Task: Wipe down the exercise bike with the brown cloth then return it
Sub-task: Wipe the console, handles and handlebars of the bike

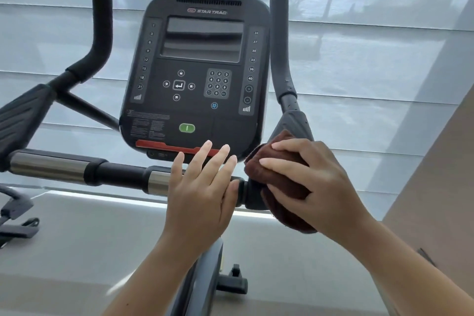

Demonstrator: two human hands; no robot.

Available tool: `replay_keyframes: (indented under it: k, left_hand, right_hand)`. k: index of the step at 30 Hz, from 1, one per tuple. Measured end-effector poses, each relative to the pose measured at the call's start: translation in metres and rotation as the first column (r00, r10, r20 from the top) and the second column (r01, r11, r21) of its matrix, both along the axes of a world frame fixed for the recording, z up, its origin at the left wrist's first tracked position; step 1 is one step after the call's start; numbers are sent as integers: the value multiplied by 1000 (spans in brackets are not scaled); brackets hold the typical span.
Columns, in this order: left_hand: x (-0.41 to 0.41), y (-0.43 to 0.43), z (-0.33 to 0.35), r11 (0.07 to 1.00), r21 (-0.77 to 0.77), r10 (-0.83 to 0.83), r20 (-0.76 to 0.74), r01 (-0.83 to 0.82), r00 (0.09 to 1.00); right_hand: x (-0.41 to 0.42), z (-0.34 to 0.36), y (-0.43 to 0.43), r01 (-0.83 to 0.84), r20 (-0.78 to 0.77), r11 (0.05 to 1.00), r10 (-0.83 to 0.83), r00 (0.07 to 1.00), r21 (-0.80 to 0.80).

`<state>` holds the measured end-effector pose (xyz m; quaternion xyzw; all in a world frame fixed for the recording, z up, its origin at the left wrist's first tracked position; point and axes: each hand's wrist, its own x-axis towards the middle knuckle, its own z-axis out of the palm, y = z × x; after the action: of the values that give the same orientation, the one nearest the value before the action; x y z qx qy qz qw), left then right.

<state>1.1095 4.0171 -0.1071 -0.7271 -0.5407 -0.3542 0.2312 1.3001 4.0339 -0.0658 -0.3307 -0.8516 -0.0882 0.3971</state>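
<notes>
Brown cloth (284,185), at 4 o'clock from the frame's centre, lies bunched under the right hand (323,182), whose grip is curled over it and presses it onto the black joint where the crossbar (77,167) of the exercise bike (205,279) meets the right upright handle (280,46); a loose tail of cloth hangs below the palm. Left hand (202,192), at 6 o'clock, rests on the crossbar just beside the cloth, its grip spread, fingers straight and holding nothing, fingertips reaching over the lower edge of the console (202,72). Likely faults, nearest first: the bunched cloth offers only a small wiping face, so a stroke may skip the underside of the joint; the hanging tail could slide out of the curled fingers if pressure eases, and the cloth would drop away from the bike. Further out, the straight left fingers lie close to the red strip (159,145) and the green button (187,128) towards 12 o'clock, so a forward lean could press a control; the cloth, if damp, drawn along the console's lower edge could wet the small port (161,155) there. Farthest, the right upright handle at 1 o'clock bears pale specks, and the left handle (101,28) at 10 o'clock stands well apart from both hands, so either could be missed. No place for returning the cloth is in view.
</notes>
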Motion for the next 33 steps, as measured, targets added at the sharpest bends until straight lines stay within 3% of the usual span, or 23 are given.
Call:
replay_keyframes:
  k: [5, 11, 17, 23, 28, 33]
  left_hand:
    - [-2, -1, 0, 999, 3, -36, -3, 36, 999]
    - [-7, -4, -3, 992, -2, -127, 9, 127, 992]
    - [-14, -6, -6, 976, 1, -217, 69, 217, 974]
    - [-14, -6, -5, 970, -16, -236, 166, 242, 958]
    - [-15, -12, 4, 961, -98, -233, 226, 260, 946]
    - [-11, -13, 9, 961, -115, -216, 262, 253, 940]
  right_hand:
    - [8, 27, 30, 70, -70, 988, -80, 994, -137]
    - [-7, -12, -12, 49, -94, 999, -47, 994, 14]
    - [-3, 28, 31, 219, -157, 968, -237, 959, -122]
    - [-18, -11, -17, 151, -77, 988, -149, 986, 33]
    - [-4, 26, 23, 273, -162, 955, -289, 944, -114]
    - [-30, -16, -25, 181, -135, 983, -178, 975, 14]
